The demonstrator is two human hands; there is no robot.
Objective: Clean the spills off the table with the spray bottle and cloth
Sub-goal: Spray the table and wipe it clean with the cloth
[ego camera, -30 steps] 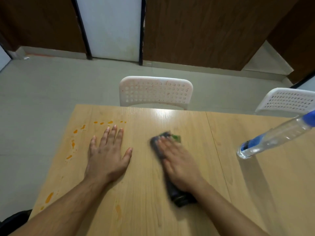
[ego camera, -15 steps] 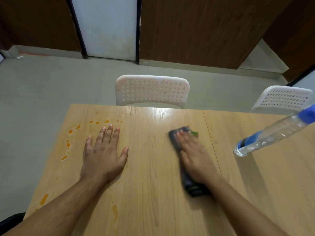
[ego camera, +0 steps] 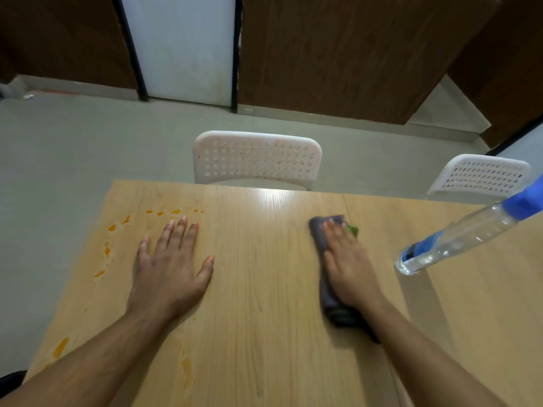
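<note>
My right hand (ego camera: pixel 348 265) lies flat on a dark grey cloth (ego camera: pixel 320 239) and presses it to the wooden table (ego camera: pixel 258 289), right of centre. The cloth shows past my fingertips and under my wrist, blurred by motion. My left hand (ego camera: pixel 170 265) rests palm down on the table with fingers spread and nothing in it. Orange spills (ego camera: pixel 107 249) dot the table's left part, with another streak (ego camera: pixel 186 370) near the front. A clear spray bottle (ego camera: pixel 458 239) with a blue top stands at the right, apart from both hands.
Two white perforated chairs stand behind the table's far edge, one in the middle (ego camera: pixel 257 160) and one at the right (ego camera: pixel 482 174). The table's left edge is close to the spills. A seam (ego camera: pixel 348 207) runs through the tabletop beside the cloth.
My right hand has slid the cloth to the right across the table, toward the seam. My left hand has stayed flat in place.
</note>
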